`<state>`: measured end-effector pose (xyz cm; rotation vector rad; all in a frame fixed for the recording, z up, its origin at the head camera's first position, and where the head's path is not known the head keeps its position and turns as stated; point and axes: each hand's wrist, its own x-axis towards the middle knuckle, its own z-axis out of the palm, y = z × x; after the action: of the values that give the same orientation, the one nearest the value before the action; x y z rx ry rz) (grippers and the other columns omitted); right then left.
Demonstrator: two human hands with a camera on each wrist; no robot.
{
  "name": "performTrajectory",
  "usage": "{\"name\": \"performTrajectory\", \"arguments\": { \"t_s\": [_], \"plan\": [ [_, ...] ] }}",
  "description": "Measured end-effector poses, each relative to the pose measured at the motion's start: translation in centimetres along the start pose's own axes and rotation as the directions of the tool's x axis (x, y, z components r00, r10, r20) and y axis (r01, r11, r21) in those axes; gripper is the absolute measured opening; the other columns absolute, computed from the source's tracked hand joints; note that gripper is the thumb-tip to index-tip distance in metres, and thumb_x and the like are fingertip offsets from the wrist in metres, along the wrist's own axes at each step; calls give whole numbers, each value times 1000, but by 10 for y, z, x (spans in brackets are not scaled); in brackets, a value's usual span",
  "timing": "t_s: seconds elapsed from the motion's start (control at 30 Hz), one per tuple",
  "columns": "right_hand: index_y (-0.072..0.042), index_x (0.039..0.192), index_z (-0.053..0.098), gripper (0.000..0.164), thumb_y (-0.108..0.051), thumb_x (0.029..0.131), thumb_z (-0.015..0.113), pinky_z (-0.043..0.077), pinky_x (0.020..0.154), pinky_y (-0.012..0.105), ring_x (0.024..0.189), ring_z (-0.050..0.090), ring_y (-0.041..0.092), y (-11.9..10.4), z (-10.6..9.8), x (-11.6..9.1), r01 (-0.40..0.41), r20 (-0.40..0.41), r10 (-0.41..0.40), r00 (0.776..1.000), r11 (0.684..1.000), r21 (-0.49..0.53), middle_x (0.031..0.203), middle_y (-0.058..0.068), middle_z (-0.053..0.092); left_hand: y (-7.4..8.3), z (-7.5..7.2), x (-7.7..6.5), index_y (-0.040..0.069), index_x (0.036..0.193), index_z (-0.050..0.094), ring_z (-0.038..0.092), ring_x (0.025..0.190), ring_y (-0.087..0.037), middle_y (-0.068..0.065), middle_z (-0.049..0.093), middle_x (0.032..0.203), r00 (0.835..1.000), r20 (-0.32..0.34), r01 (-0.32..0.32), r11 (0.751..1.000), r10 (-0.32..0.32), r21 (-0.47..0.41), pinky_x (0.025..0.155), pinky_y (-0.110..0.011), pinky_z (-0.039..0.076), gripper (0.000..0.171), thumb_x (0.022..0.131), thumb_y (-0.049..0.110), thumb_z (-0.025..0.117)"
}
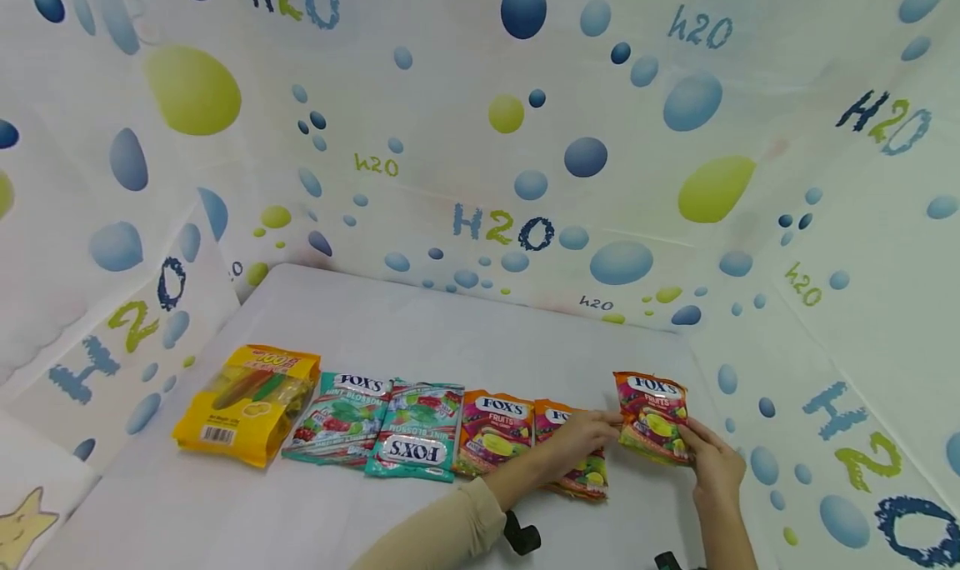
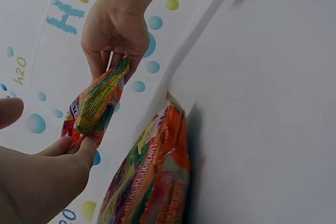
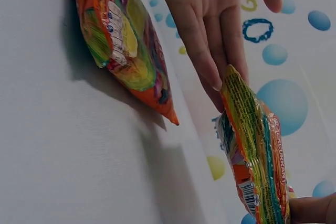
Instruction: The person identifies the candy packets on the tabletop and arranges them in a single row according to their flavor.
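My right hand (image 1: pixel 716 462) grips the right edge of an orange-red Fox's Fruits candy bag (image 1: pixel 651 416), held upright at the table's right end. From the left, my left hand (image 1: pixel 581 437) reaches across and touches the bag's other edge with its fingertips. In the right wrist view, the left fingers (image 3: pixel 210 40) are nearly straight at the bag's corner, with the thumb apart from it. The left wrist view shows the right hand (image 2: pixel 118 35) with fingers bent over the bag's far end. Under my left forearm stands another Fruits bag (image 1: pixel 592 474), partly hidden.
Leftward in a row are a third Fruits bag (image 1: pixel 491 432), two green Mint Blossom bags (image 1: pixel 416 424) and a larger yellow bag (image 1: pixel 251 403). The white table (image 1: pixel 480 316) is enclosed by white walls with printed bubbles. A black object (image 1: pixel 522 537) shows by the left sleeve.
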<state>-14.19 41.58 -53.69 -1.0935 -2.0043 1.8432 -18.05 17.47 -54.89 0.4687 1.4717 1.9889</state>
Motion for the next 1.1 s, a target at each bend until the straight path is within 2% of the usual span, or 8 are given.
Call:
{"name": "performTrajectory", "arguments": {
  "t_s": [0.1, 0.23, 0.4, 0.43, 0.63, 0.7, 0.93, 1.1],
  "plan": [
    [-41, 111, 78, 18, -30, 96, 77, 54, 79, 11, 116, 56, 12, 3, -2, -3, -16, -8, 16, 1000, 1000, 8, 155, 12, 50, -4, 2, -6, -4, 144, 59, 48, 143, -24, -16, 50, 156, 1000, -4, 5, 1000, -5, -14, 117, -43, 43, 48, 101, 18, 59],
    [-44, 93, 75, 17, -27, 96, 77, 55, 78, 12, 109, 57, 9, 8, -3, -7, -27, -12, 27, 1000, 1000, -1, 156, 14, 51, -7, 4, -14, -7, 144, 57, 49, 142, -26, -18, 49, 156, 1000, 2, -3, 999, 3, -46, 118, -44, 41, 48, 101, 15, 57],
    [-42, 96, 75, 17, -25, 97, 76, 55, 78, 11, 110, 59, 9, 13, -4, -12, -53, -15, 53, 998, 999, 6, 156, 13, 51, -8, 7, -21, -10, 142, 57, 52, 139, -26, -18, 52, 154, 1000, 10, -22, 997, 22, -69, 118, -44, 41, 47, 101, 12, 57],
    [-42, 94, 75, 18, -24, 97, 77, 55, 78, 11, 110, 59, 9, 14, -5, -12, -58, -22, 59, 998, 998, 9, 150, 8, 59, -9, 7, -22, -9, 142, 57, 52, 139, -26, -17, 53, 153, 1000, 15, -24, 998, 25, -65, 118, -43, 42, 47, 101, 13, 57],
    [-33, 126, 72, 31, -23, 97, 76, 55, 76, 11, 114, 59, 12, 20, -8, -14, -66, -50, 66, 997, 998, 4, 148, 8, 60, -8, 11, -28, -11, 143, 55, 53, 139, -27, -18, 54, 150, 999, 39, -15, 998, 18, -59, 117, -39, 43, 48, 100, 12, 55],
    [-27, 132, 69, 35, -22, 98, 75, 55, 76, 11, 115, 59, 12, 20, -9, -16, -68, -50, 68, 996, 998, 5, 156, 12, 52, -7, 13, -31, -10, 142, 56, 54, 137, -26, -18, 55, 150, 1000, 28, -12, 999, 13, -36, 116, -38, 44, 47, 100, 12, 56],
    [-22, 137, 66, 39, -20, 98, 75, 56, 77, 11, 115, 59, 12, 19, -10, -22, -72, -54, 72, 996, 997, 1, 156, 11, 52, -8, 17, -37, -11, 140, 58, 56, 136, -30, -21, 55, 149, 1000, -2, -12, 999, 12, -42, 114, -39, 47, 45, 100, 9, 57],
    [-38, 115, 74, 25, -20, 98, 75, 56, 77, 11, 112, 59, 10, 23, -12, -23, -72, -58, 72, 996, 997, 2, 155, 12, 52, -10, 19, -40, -10, 140, 58, 58, 134, -28, -20, 57, 148, 1000, -1, -7, 999, 7, -42, 114, -40, 47, 44, 100, 9, 57]
  ]
}}
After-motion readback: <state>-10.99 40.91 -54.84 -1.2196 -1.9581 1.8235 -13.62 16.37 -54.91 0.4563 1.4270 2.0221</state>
